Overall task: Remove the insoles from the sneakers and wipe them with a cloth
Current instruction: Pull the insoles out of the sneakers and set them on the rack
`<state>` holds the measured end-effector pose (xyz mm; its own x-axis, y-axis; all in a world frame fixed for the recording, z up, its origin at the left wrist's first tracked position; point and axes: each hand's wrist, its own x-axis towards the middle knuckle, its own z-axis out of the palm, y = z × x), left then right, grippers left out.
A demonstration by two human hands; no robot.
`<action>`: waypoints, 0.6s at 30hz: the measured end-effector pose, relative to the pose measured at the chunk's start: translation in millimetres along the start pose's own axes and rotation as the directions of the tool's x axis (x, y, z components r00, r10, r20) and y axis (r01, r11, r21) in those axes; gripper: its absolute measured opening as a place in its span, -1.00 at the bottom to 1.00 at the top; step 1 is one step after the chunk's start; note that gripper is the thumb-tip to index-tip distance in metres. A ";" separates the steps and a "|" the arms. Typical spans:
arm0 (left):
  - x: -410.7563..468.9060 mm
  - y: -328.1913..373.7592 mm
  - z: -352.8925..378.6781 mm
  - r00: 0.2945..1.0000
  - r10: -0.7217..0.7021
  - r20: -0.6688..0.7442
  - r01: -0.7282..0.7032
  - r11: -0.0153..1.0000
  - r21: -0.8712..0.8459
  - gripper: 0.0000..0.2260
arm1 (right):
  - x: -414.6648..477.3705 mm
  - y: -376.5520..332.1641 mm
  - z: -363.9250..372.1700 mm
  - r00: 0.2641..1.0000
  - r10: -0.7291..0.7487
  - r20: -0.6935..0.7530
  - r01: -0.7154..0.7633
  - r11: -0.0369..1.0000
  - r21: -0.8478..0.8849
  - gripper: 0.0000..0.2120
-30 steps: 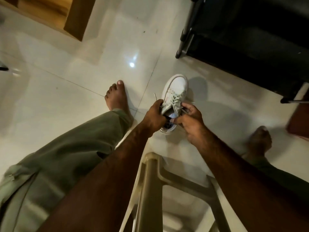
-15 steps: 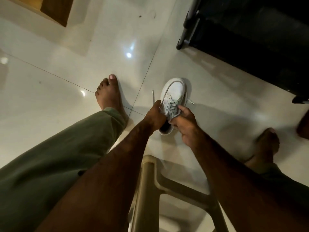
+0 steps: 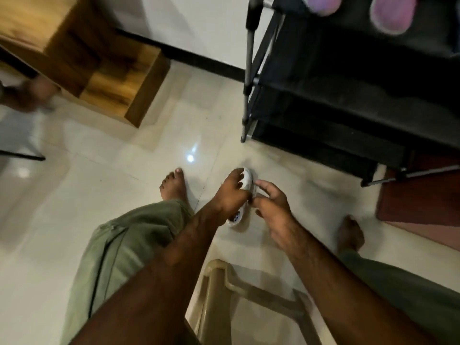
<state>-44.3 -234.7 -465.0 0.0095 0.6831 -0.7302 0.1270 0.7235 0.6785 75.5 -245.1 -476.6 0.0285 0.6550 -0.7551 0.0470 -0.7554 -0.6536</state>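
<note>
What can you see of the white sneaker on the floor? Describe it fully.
The sneaker is white and mostly hidden by the hands. Its rounded toe points away from the person, and its heel end, with a blue-patterned lining at the opening, faces the chair. It stands on the glossy tiled floor between the bare feet. The left hand lies over its top; the right hand is at its side. Blur hides the laces.
</note>
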 end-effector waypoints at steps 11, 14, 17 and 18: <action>-142.7 189.5 33.7 0.797 0.601 0.061 -0.602 0.799 -0.015 -0.43 | -154.5 -171.2 -70.5 0.777 -0.630 -0.008 0.628 0.774 0.079 -0.53; -181.7 246.1 52.8 0.668 0.739 0.093 -0.741 0.671 -0.014 -0.47 | -187.1 -219.4 -94.0 0.650 -0.757 -0.066 0.759 0.646 0.073 -0.51; -202.4 298.0 65.7 0.572 0.809 0.139 -0.815 0.579 -0.016 -0.55 | -211.4 -266.7 -117.8 0.549 -0.824 -0.136 0.835 0.548 0.051 -0.50; -204.5 315.3 68.3 0.550 0.823 0.143 -0.832 0.555 0.001 -0.56 | -218.7 -282.6 -125.3 0.522 -0.837 -0.161 0.851 0.524 0.037 -0.50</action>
<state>61.5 -153.1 -107.2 0.2516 0.9568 0.1456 0.0636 -0.1664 0.9840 181.2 -172.7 -120.2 0.1361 0.9775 0.1614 0.0115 0.1613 -0.9868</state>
